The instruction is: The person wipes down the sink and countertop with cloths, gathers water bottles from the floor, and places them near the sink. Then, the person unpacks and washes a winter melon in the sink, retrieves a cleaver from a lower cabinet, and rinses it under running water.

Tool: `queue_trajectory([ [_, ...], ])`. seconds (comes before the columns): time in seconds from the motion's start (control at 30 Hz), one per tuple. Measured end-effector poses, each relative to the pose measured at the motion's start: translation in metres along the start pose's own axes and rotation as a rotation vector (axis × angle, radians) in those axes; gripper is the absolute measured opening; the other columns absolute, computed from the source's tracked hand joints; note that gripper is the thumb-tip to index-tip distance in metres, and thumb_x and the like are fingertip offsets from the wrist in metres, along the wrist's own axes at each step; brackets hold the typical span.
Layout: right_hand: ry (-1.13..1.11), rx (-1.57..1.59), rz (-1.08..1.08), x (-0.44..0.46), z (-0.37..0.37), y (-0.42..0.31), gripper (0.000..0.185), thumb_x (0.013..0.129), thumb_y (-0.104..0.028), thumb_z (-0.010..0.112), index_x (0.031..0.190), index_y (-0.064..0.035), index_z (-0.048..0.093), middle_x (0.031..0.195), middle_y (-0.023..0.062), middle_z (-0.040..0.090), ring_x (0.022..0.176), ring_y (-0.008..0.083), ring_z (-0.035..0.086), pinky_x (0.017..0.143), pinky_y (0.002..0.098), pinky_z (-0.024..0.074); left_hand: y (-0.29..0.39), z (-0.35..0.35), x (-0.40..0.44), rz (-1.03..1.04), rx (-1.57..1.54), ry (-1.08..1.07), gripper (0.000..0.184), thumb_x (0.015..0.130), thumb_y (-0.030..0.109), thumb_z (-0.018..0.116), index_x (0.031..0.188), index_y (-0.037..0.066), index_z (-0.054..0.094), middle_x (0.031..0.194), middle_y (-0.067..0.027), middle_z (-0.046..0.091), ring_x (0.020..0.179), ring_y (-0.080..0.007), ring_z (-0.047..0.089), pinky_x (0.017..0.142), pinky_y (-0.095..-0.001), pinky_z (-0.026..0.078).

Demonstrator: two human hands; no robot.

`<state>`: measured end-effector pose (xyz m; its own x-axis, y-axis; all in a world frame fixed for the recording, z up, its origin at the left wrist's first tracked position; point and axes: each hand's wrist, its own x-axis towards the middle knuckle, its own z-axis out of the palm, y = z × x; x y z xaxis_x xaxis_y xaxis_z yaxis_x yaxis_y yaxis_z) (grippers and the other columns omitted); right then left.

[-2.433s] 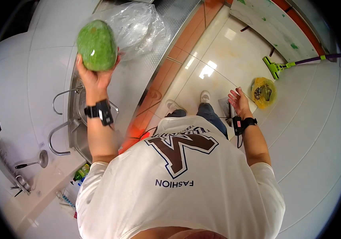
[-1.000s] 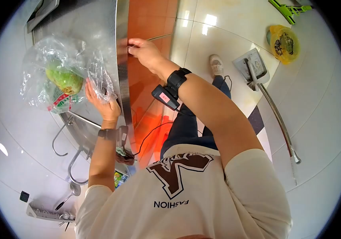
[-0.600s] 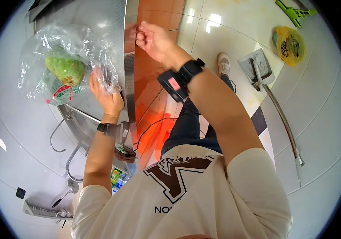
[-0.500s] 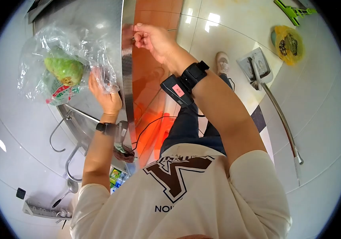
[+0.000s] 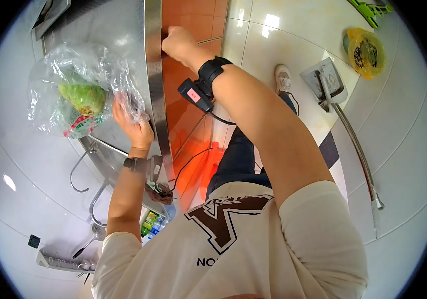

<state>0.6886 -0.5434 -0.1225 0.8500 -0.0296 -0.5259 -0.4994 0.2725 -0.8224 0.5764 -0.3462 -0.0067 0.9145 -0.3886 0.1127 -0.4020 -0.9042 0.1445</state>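
A clear plastic bag [image 5: 49, 82] lies on the steel counter. Inside it is a large green fruit or vegetable [image 5: 85, 97] with a brownish end, above red and green print. My left hand [image 5: 135, 127] is at the bag's right side, its fingers closed around the crinkled film. Against the orange cabinet front [image 5: 188, 22], just under the counter edge, my right hand [image 5: 181, 46] is curled. Its fingertips are hidden by the counter edge, so what they grip is not visible.
Left of me are the steel counter [image 5: 106, 22], a sink with a curved faucet [image 5: 94, 207] and a slotted spoon [image 5: 94, 239]. On the tiled floor at right are a dustpan [image 5: 335, 74], a long-handled brush [image 5: 353, 134] and a yellow bag-lined bin [image 5: 368, 52].
My right hand has moved slightly left and up to the cabinet under the counter edge, its fingers now curled out of sight. My left hand stays at the bag.
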Motion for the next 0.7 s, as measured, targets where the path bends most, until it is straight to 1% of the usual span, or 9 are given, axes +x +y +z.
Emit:
queue_trajectory([
  [0.03, -0.039, -0.11, 0.065, -0.002, 0.001, -0.003, 0.029, 0.08, -0.013, 0.06, 0.105, 0.0006, 0.069, 0.096, 0.023, 0.07, 0.09, 0.0343, 0.069, 0.076, 0.0388, 0.0554, 0.0, -0.001, 0.0, -0.01, 0.001, -0.005, 0.062, 0.083, 0.026, 0.047, 0.139, -0.001, 0.045, 0.146, -0.0238, 0.039, 0.131, -0.0444, 0.036, 0.111, -0.0511, 0.024],
  [0.07, -0.064, -0.06, -0.04, 0.005, 0.005, 0.008, 0.032, 0.08, -0.012, 0.058, 0.109, -0.001, 0.069, 0.1, 0.0228, 0.07, 0.092, 0.0343, 0.069, 0.078, 0.0398, 0.0563, 0.0, -0.001, 0.0, -0.011, 0.004, -0.003, 0.062, 0.083, 0.026, 0.047, 0.139, -0.001, 0.045, 0.146, -0.0238, 0.039, 0.131, -0.0444, 0.036, 0.111, -0.0511, 0.024],
  [0.3, -0.123, -0.089, -0.023, -0.001, -0.016, -0.005, 0.031, 0.078, -0.009, 0.06, 0.106, -0.0023, 0.069, 0.099, 0.0226, 0.07, 0.089, 0.0346, 0.069, 0.075, 0.039, 0.0566, -0.002, -0.001, -0.002, -0.028, 0.017, -0.011, 0.059, 0.087, 0.027, 0.044, 0.138, -0.002, 0.045, 0.145, -0.0236, 0.04, 0.132, -0.0439, 0.035, 0.111, -0.0505, 0.024],
  [0.37, -0.192, 0.067, -0.086, 0.01, -0.01, 0.016, 0.025, 0.08, -0.001, 0.055, 0.101, 0.0053, 0.066, 0.092, 0.0161, 0.07, 0.083, 0.026, 0.067, 0.076, 0.0348, 0.052, -0.001, 0.0, -0.001, -0.032, 0.016, -0.012, 0.059, 0.088, 0.027, 0.044, 0.138, -0.002, 0.045, 0.145, -0.0236, 0.04, 0.132, -0.0437, 0.035, 0.111, -0.0505, 0.024],
  [0.5, -0.192, -0.001, -0.055, -0.006, -0.019, 0.008, 0.024, 0.08, 0.0, 0.056, 0.101, 0.005, 0.066, 0.092, 0.0122, 0.07, 0.081, 0.0216, 0.066, 0.073, 0.0326, 0.0525, 0.0, -0.002, -0.004, -0.031, 0.009, -0.021, 0.06, 0.087, 0.026, 0.045, 0.14, -0.002, 0.043, 0.145, -0.0237, 0.04, 0.132, -0.0437, 0.035, 0.111, -0.0509, 0.024],
  [0.57, -0.23, 0.084, -0.144, 0.004, -0.017, 0.042, 0.02, 0.083, -0.001, 0.06, 0.1, 0.0036, 0.066, 0.092, 0.0088, 0.07, 0.08, 0.0191, 0.066, 0.071, 0.0304, 0.0527, -0.002, -0.001, -0.001, -0.012, 0.01, -0.016, 0.06, 0.087, 0.025, 0.045, 0.141, -0.002, 0.042, 0.146, -0.0238, 0.039, 0.132, -0.0437, 0.035, 0.111, -0.0509, 0.023],
  [0.6, -0.206, 0.162, -0.131, 0.005, -0.012, 0.066, 0.03, 0.081, -0.014, 0.069, 0.105, 0.0031, 0.066, 0.099, 0.0186, 0.07, 0.091, 0.0262, 0.068, 0.082, 0.0338, 0.0523, -0.002, -0.001, -0.003, -0.026, 0.011, -0.019, 0.061, 0.087, 0.024, 0.046, 0.141, -0.002, 0.042, 0.146, -0.0238, 0.038, 0.132, -0.0435, 0.034, 0.111, -0.0509, 0.023],
  [0.67, -0.216, 0.228, -0.058, -0.015, -0.015, 0.067, 0.032, 0.083, -0.014, 0.069, 0.109, 0.0038, 0.064, 0.101, 0.0175, 0.07, 0.093, 0.0257, 0.068, 0.084, 0.0343, 0.0516, -0.002, 0.0, -0.006, -0.033, 0.006, -0.022, 0.061, 0.086, 0.022, 0.046, 0.142, -0.002, 0.041, 0.146, -0.0237, 0.038, 0.133, -0.0434, 0.034, 0.112, -0.0508, 0.023],
  [0.7, -0.227, 0.294, 0.004, -0.023, -0.017, 0.064, 0.035, 0.084, -0.014, 0.068, 0.113, 0.0045, 0.063, 0.104, 0.0164, 0.07, 0.094, 0.0253, 0.067, 0.086, 0.0347, 0.0509, -0.003, -0.001, -0.007, -0.035, 0.019, -0.027, 0.058, 0.089, 0.023, 0.043, 0.143, -0.001, 0.041, 0.149, -0.0228, 0.035, 0.135, -0.0425, 0.033, 0.113, -0.0503, 0.022],
])
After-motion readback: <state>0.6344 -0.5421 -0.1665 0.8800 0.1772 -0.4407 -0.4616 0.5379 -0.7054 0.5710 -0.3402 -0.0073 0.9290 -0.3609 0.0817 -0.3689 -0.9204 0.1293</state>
